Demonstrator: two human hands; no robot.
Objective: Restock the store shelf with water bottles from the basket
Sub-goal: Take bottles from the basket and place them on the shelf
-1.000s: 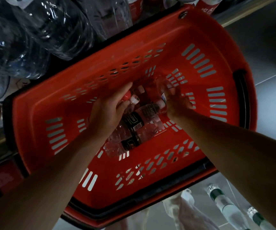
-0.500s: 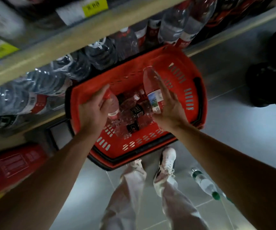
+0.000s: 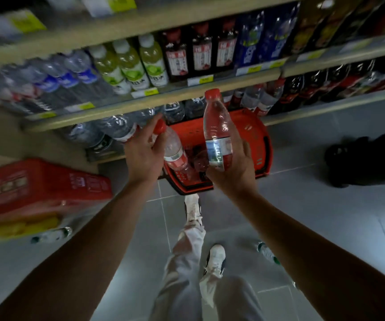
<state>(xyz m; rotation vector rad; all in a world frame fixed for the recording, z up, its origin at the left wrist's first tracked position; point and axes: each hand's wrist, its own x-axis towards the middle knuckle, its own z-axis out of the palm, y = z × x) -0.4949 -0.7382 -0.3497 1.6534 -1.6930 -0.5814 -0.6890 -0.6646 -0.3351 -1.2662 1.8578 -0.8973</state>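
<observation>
Head view: the left hand (image 3: 144, 156) grips a clear plastic water bottle with a red cap and red label (image 3: 172, 149), its fingers (image 3: 155, 126) curled round the neck near the cap; the bottle tilts with its cap toward 11 o'clock and its base over the basket. The right hand (image 3: 232, 167) holds a second clear red-capped water bottle (image 3: 217, 133) almost upright, cap toward 12 o'clock, the palm behind its lower half and the thumb and fingers wrapped loosely round the label.

Behind and below both bottles, at 12 o'clock from the hands, a red plastic shopping basket with slotted walls (image 3: 254, 137) sits on the grey tiled floor (image 3: 314, 205) against the lowest shelf; more bottles lie inside it, blurred. The beige store shelf (image 3: 117, 110) runs across the top, stocked with clear water bottles, green-labelled drinks and dark bottles.

At 9 o'clock lies a red carton (image 3: 38, 186). A green-capped bottle (image 3: 268, 252) lies on the floor at 5 o'clock. The person's white shoes (image 3: 214, 260) stand at 6 o'clock.
</observation>
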